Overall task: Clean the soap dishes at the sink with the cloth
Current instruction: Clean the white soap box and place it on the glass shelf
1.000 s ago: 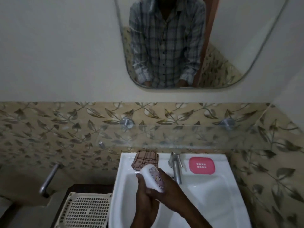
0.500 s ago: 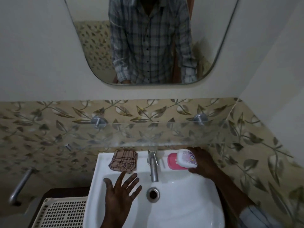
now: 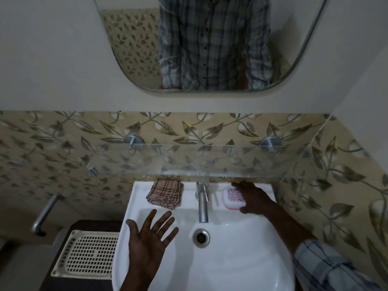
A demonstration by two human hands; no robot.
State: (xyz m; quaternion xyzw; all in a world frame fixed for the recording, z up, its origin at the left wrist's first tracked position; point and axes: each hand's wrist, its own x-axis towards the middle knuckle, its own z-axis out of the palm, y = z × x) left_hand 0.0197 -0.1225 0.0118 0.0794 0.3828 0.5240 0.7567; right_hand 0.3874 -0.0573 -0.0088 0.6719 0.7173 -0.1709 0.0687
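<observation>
Right hand (image 3: 255, 198) grips soap dish (image 3: 232, 199) on far-right sink (image 3: 231, 269) ledge, beside tap (image 3: 203, 204). Left hand (image 3: 150, 234) spread, empty, over near-left basin. Cloth (image 3: 165, 194) folded on far-left ledge, unheld; wiping judged still to do.

The light is dim, and the wall (image 3: 52, 59) is plain and pale above, with a round-cornered mirror (image 3: 134, 38) hung on it. Below runs a band of tan tiles (image 3: 52, 143) patterned with leaves, which turns the corner on the right, and a glass shelf (image 3: 210, 162) on two metal pegs (image 3: 132, 141) juts out over the white sink (image 3: 138, 194). Left of the sink a metal bar (image 3: 45, 213) angles off the wall, near a cream lattice tray (image 3: 88, 255) on a dark stand (image 3: 98, 224).
</observation>
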